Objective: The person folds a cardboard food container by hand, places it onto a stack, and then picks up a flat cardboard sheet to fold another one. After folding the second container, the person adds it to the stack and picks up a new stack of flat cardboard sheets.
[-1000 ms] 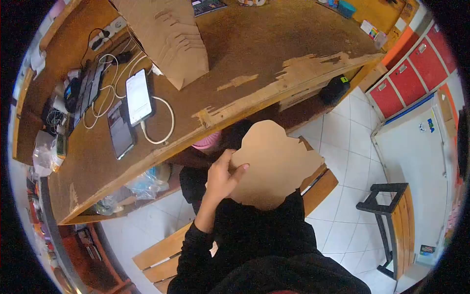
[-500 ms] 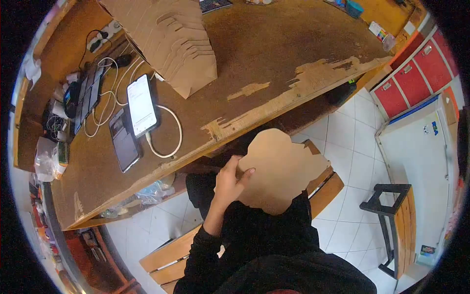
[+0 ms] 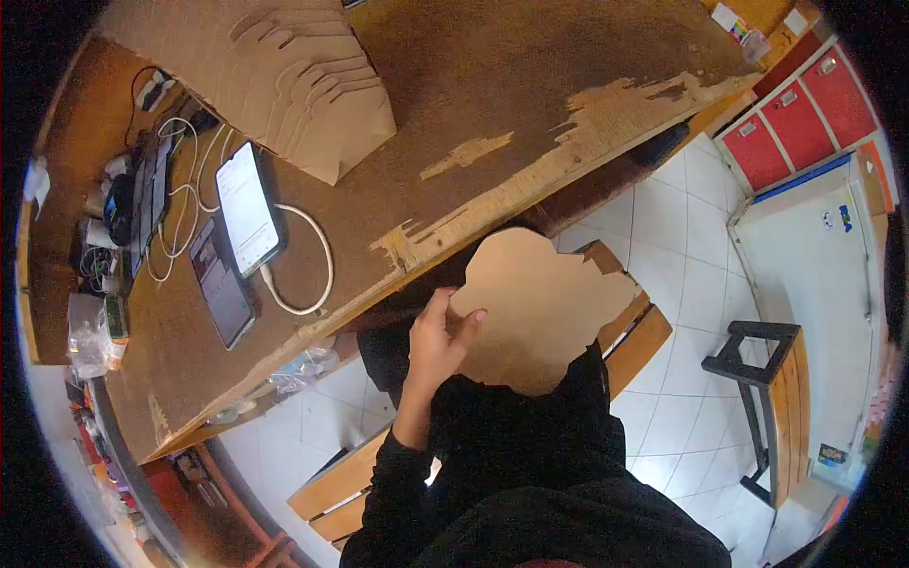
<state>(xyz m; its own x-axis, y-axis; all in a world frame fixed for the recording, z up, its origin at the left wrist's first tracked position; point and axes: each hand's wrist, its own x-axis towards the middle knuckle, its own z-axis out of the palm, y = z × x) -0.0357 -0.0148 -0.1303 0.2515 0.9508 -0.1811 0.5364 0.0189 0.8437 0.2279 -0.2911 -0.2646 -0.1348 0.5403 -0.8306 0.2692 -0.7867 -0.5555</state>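
My left hand [image 3: 441, 339] grips the left edge of a brown cardboard cutout [image 3: 540, 312], thumb on top and fingers at the rim. The cutout has a wavy, notched outline and a plain face. It is held over my lap, in front of the table's edge. My right hand does not show; the cutout and the black clothing may hide it. Up on the table lies a stack of similar cut cardboard sheets [image 3: 312, 95], with wavy layered edges.
On the worn wooden table [image 3: 473, 66] are a lit phone [image 3: 249, 208] with a white cable [image 3: 329, 260] and a darker phone [image 3: 223, 284]. A wooden bench [image 3: 639, 348] is beneath me. Another bench [image 3: 788, 417] stands right, near red drawers [image 3: 793, 123].
The view has shifted, so the table and stack appear further left and up. My left hand keeps its grip on the cutout, which sits slightly higher in view.
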